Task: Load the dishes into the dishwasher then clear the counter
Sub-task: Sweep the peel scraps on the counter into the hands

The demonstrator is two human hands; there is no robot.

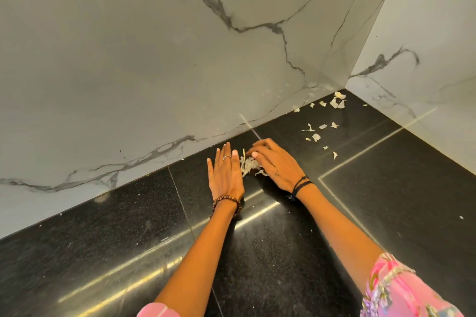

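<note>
Pale, perhaps garlic, peels (249, 164) heaped on black counter (283, 252).

The black polished worktop (257, 252) meets marble walls. Pale peel scraps (316, 137) lie scattered toward its far corner. A small heap of scraps (248, 164) lies nearer.

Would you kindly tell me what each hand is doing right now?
Left hand: open, flat on the black stone counter.
Right hand: open, fingers bent over the small pile of pale papery peels.

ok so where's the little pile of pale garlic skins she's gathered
In the head view, the small pile of pale papery peels lies on the black stone counter near the marble wall, centre frame, between the flat left hand and the cupped right hand.
</note>
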